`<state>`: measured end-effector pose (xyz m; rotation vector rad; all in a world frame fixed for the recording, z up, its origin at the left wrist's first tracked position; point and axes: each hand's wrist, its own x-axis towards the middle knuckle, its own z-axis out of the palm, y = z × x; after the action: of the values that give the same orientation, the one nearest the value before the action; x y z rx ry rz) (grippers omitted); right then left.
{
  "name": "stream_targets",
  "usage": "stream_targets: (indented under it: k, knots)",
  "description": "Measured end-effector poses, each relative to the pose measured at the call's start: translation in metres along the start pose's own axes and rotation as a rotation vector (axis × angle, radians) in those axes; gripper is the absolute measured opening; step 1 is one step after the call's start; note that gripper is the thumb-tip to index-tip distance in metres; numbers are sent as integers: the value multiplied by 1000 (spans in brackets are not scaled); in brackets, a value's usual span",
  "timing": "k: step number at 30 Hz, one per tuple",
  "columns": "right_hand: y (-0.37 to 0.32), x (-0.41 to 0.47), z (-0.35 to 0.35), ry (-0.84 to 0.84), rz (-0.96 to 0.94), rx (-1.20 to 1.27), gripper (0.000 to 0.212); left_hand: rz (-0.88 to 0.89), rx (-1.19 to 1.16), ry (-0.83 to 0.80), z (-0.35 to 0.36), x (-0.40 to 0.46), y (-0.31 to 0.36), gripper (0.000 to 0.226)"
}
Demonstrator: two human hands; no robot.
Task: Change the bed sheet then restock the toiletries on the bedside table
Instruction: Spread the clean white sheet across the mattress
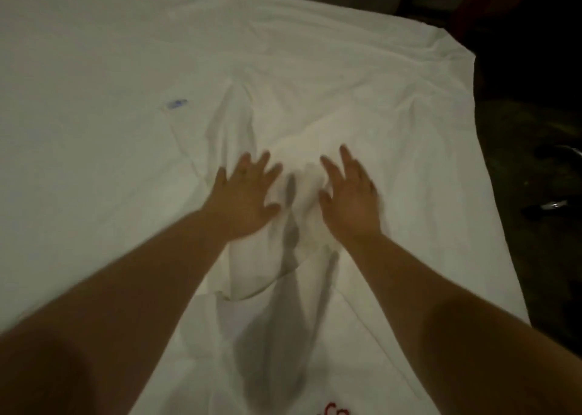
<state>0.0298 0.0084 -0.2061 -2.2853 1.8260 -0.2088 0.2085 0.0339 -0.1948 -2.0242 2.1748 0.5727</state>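
- Sheet, white, lies spread across the bed and fills most of the view; its far-left stretch is already flat, likely because that side needs no more work.
- Small blue mark sits on the cloth left of centre, probably a laundry tag or stamp; too blurred to read.
- Left hand lies palm down on the cloth, fingers straight and fanned, holding nothing; the arm reaches forward nearly straight from the lower left, which suits pressing and sweeping outward.
- Ridge of bunched cloth rises between the two hands and runs back toward the person, so the hands seem placed on either side to push it flat.
- Right hand is also spread with fingers extended and gripping nothing, touching the cloth just beside the ridge; its blur hints at motion, though I cannot tell the direction.
- Red stitching shows at the bottom edge, cut off and unreadable.
- Right edge of the cloth hangs past the mattress corner over dark floor, not yet tucked by the look of it; no bedside table or toiletries are in view.
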Motion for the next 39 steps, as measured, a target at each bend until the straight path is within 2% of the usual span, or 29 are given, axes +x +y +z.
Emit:
stream_targets:
  k: [3, 7, 9, 10, 11, 12, 14, 15, 16, 19, 22, 28, 30, 31, 33, 34, 35, 36, 37, 38, 39]
  knots:
    - [9, -37, 17, -176, -35, -47, 53, -11, 116, -113, 28, -22, 4, 67]
    - [23, -81, 16, -245, -60, -68, 52, -12, 89, -94, 37, -52, 18, 65]
    - [23, -104, 11, -269, -61, -63, 58, 68, -23, -134, 40, -73, 34, 96]
    - [23, -117, 9, -271, -61, -41, 70, 94, -70, -175, 41, -84, 42, 111]
    - [23, -130, 8, -281, -63, -19, 81, 110, -80, -212, 43, -94, 48, 116]
    - [23, -143, 6, -290, -66, -1, 87, 130, -57, -219, 46, -102, 51, 111]
    - [25, -169, 5, -299, -72, 35, 87, 158, -30, -193, 48, -115, 55, 74]
    - [27, -182, 5, -286, -67, 46, 85, 157, -63, -176, 46, -122, 55, 59]
    - [28, -193, 6, -254, -55, 46, 83, 138, -127, -175, 45, -130, 53, 59]
    - [34, -224, 3, -103, 11, -26, 74, 43, -458, -143, 35, -157, 47, 96]
    - [49, -258, -3, -22, 6, -143, 69, -74, -596, -104, 28, -190, 38, 100]
    - [72, -325, -15, 55, -31, -275, 40, -190, -482, -225, 57, -268, 30, 49]
    - [78, -349, -18, 74, -86, -307, 37, -111, -363, -193, 72, -294, 26, 26]
    - [81, -360, -19, 76, -115, -312, 37, -72, -314, -167, 78, -307, 26, 22]
    - [87, -381, -20, 88, -167, -310, 36, -49, -281, -187, 81, -327, 27, 47]
    - [89, -389, -20, 100, -190, -313, 34, -58, -259, -212, 80, -337, 29, 36]
    - [91, -398, -21, 106, -210, -315, 32, -85, -225, -217, 80, -344, 33, 15]
    - [92, -407, -22, 109, -234, -322, 27, -109, -198, -273, 76, -350, 37, 28]
    - [93, -415, -23, 112, -253, -320, 22, -105, -173, -306, 80, -356, 38, 51]
    - [94, -422, -24, 109, -273, -314, 17, -110, -123, -361, 83, -362, 41, 60]
    - [95, -426, -23, 109, -281, -303, 21, -117, -33, -373, 84, -368, 43, 56]
